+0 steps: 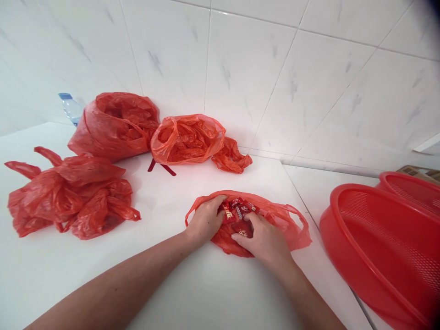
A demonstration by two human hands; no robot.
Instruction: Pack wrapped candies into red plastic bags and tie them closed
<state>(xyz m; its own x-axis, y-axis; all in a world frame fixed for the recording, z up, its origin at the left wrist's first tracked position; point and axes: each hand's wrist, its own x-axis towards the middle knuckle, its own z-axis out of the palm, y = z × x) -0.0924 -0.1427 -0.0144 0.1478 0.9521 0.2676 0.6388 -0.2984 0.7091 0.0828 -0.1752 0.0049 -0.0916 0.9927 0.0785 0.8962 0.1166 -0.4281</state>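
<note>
A thin red plastic bag [292, 231] lies opened out on the white table, with several small red wrapped packets inside it. My left hand [205, 221] reaches over the bag's left rim, its thumb and fingers closed on a bright red packet [228, 213] with pale lettering. From the right, my right hand [268, 238] pinches a darker red packet [243, 228] between thumb and fingers. More patterned packets [244, 208] lie between and behind the two hands. The fingertips of both hands are partly hidden among the wrappers.
Crumpled red bags [72, 195] lie at left. A large full red bag [113, 126], a smaller one [189, 140] and a crumpled one [232, 156] line the tiled wall. Red strips [168, 170], a plastic bottle [70, 107] and red baskets [357, 243] at right also show.
</note>
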